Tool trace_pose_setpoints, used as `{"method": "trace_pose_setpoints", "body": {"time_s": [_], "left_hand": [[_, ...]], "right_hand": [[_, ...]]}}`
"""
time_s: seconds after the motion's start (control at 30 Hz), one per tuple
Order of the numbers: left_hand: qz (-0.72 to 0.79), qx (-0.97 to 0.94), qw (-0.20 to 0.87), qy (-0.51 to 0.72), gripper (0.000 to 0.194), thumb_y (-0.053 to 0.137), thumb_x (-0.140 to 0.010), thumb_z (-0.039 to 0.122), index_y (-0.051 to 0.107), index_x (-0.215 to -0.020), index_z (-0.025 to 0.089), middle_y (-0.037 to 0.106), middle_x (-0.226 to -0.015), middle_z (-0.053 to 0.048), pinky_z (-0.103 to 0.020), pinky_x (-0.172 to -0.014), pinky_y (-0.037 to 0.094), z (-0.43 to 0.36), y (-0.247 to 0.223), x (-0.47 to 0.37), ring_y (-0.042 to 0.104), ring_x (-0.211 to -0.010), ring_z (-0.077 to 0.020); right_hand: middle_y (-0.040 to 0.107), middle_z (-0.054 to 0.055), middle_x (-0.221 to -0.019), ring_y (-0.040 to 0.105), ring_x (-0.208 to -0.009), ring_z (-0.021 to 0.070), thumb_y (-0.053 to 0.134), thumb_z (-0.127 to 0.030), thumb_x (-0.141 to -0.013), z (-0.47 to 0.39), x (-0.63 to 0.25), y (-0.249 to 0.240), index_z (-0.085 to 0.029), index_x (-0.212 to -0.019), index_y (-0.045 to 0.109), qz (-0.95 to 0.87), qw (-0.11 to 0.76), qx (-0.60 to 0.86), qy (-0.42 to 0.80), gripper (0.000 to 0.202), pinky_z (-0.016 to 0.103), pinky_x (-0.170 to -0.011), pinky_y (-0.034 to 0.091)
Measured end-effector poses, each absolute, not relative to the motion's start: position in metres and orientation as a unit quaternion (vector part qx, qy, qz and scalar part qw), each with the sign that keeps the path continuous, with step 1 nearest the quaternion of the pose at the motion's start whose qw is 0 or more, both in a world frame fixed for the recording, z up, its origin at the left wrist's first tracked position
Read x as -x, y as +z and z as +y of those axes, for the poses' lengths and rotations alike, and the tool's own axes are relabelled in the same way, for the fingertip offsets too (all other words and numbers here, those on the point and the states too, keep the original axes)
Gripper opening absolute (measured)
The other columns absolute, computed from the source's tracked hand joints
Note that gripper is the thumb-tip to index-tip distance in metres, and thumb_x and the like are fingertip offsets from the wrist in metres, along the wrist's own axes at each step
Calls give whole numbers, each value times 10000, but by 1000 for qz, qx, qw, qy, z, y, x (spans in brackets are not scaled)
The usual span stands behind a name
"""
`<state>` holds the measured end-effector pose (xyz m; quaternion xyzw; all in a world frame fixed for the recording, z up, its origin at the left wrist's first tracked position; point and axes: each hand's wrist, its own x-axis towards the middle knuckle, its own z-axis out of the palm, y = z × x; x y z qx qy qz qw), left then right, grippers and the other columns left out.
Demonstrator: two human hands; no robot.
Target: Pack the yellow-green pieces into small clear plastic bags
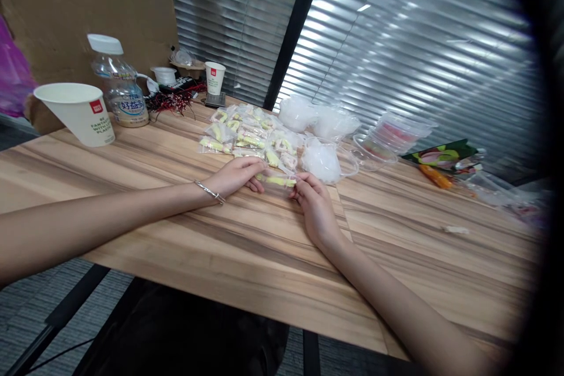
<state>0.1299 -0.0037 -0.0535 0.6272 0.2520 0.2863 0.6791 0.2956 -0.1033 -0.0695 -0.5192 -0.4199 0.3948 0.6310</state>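
Note:
A small clear bag with a yellow-green strip inside [277, 180] is stretched level between my two hands, just above the wooden table [247, 247]. My left hand [240, 175], with a silver bangle at the wrist, pinches its left end. The right end is between the fingers of my right hand [314, 202]. Right behind the hands lies a pile of similar clear bags [251, 135] with yellow-green and pale pieces in them. Crumpled clear plastic bags [321, 160] rest to the right of that pile.
At the left stand a paper cup [88, 120] and a bottle with a white cap [126, 94]. Farther back are a second paper cup [215, 79] and red wires [174, 104]. Stacked clear tubs [396, 132], a green packet [440, 154] and an orange item [435, 177] lie at the right.

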Motion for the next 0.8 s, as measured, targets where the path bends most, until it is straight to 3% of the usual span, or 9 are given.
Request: {"method": "trace_pose_setpoints", "body": {"time_s": [0.4,0.8], "left_hand": [[267,-636,669,276,171,477,-866,226,590,-870,98,614,-737,-31,-231,-636,504,-5,-50,-130,634,-654,-118],[252,-639,675,272,174,491,-858,233,595,-876,95,619,-725,-31,-225,-643,513,-2,-53,-130,633,-634,-108]], "right_hand": [[524,-27,-698,469,-641,109,621,-283,-768,-102,-297,-71,-207,-840,603,-416,631,522,394,106,221,-610,360],[528,-25,-701,480,-649,113,610,-267,-766,-104,-296,-69,-214,-846,596,-411,632,526,393,97,220,-613,374]]}}
